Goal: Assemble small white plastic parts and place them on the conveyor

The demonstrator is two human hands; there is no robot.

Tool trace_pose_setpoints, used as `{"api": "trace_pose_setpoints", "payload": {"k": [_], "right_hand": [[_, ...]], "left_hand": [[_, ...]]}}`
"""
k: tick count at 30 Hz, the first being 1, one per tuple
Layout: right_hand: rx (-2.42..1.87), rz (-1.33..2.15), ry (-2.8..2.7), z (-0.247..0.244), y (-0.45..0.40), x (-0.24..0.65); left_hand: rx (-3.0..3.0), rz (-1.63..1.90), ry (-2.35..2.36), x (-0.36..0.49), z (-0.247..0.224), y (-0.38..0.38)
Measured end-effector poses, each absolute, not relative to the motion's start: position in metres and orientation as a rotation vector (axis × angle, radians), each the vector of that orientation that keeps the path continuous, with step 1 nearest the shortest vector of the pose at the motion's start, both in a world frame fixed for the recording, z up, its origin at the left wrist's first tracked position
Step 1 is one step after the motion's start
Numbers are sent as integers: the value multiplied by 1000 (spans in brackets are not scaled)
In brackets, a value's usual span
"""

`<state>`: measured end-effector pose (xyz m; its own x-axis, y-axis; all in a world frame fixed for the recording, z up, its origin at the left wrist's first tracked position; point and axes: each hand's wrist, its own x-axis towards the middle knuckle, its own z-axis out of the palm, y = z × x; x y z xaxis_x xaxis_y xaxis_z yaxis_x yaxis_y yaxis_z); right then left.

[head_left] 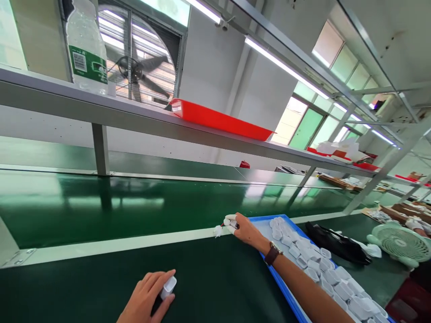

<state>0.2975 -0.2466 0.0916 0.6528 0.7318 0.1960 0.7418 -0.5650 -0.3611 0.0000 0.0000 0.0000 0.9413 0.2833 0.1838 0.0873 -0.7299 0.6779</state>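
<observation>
My left hand (148,298) is low in the view over the dark green bench top, its thumb and fingers closed around a small white plastic housing (169,287) with rounded corners. Farther out, my right hand (245,229) wears white finger covers and a dark-strapped wristwatch (273,253). Its fingertips pinch a small part with a red wire and a whitish end (218,231) hanging toward the left; the fingers hide most of it. Under the right forearm lies a blue-rimmed tray (281,287) holding several similar white housings (313,258).
Past the pale bench edge strip (117,242) runs a shiny green conveyor belt (134,202). A shelf above carries a water bottle (88,58) and a red tray (222,121). To the right are a black bag (336,242), a green fan (400,242) and a co-worker's gloved hand (417,224).
</observation>
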Motion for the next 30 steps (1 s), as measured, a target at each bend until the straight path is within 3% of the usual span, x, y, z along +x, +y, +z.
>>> {"api": "trace_pose_setpoints", "payload": {"k": [8,15,22,25,30], "right_hand": [[-2373,91,-1272,71,-285,197],[-2237,-38,-1071,100,-295,181],[-1552,490,-1083,104,-243,95],[-1642,456,-1170,94,-238,90],[-2129,2,-1454,61,-260,127]], "left_hand": [[2494,570,115,1,3,-5],[2567,985,-77,-2,15,-17],[2538,1142,-440,-13,40,-45],[2526,1193,-554,-13,43,-44],[2501,1281,-339,-10,42,-31]]}}
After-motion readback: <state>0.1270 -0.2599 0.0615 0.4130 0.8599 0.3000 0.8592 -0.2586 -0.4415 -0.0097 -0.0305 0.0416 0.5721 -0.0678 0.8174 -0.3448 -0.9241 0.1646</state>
